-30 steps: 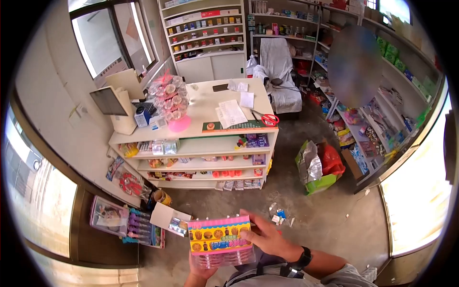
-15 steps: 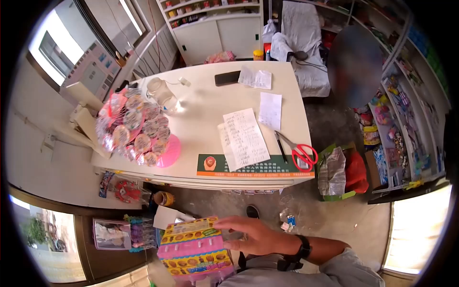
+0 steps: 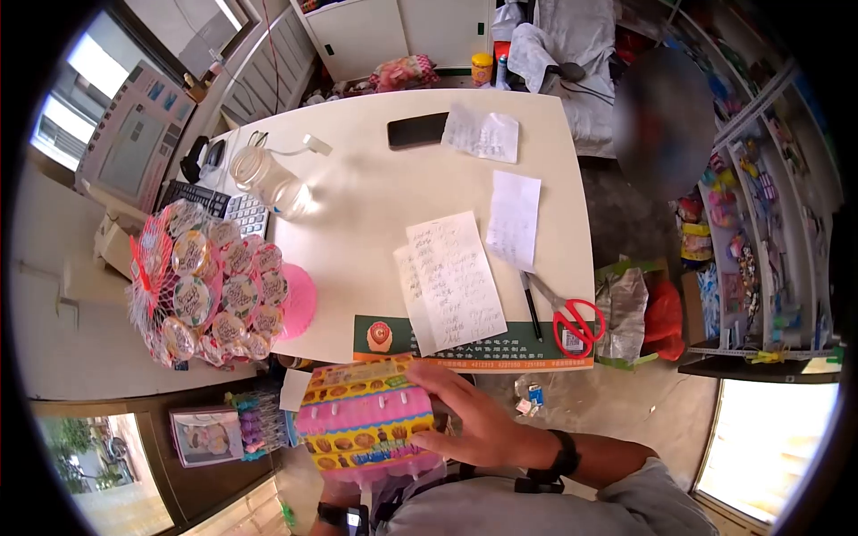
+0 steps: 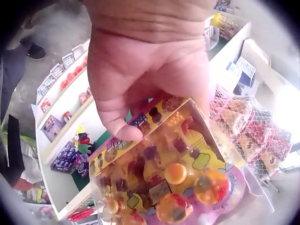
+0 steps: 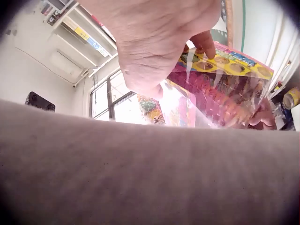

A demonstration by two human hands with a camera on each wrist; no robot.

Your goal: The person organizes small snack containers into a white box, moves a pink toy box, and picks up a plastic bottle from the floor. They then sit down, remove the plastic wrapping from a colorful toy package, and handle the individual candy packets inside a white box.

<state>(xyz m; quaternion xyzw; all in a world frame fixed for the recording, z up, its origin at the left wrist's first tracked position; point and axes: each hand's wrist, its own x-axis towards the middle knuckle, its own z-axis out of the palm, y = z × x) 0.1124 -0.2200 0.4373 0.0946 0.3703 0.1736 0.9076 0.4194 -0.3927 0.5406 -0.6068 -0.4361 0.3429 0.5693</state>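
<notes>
A pink and yellow candy box (image 3: 366, 415) with printed food pictures is held near the table's front edge, in front of the body. Through its clear plastic side, small gummy-like sweets (image 4: 173, 206) show in the left wrist view. My left hand (image 4: 145, 61) grips one edge of the box, thumb bent over the printed panel; in the head view that hand is mostly hidden below the box. On the box's right side, my right hand (image 3: 483, 420) holds it with fingers over the top edge and thumb lower on the front.
On the white table (image 3: 357, 205) are a netted stand of round cups (image 3: 214, 295), a glass jar (image 3: 268, 183), a phone (image 3: 417, 131), handwritten papers (image 3: 451, 281), a pen (image 3: 534, 308) and red-handled scissors (image 3: 576, 326). Stocked shelves (image 3: 751, 223) line the right; a person stands there.
The body has come closer to the table, which now fills more of the head view. The box has tilted from front-facing to showing its top and has come to the table's front edge.
</notes>
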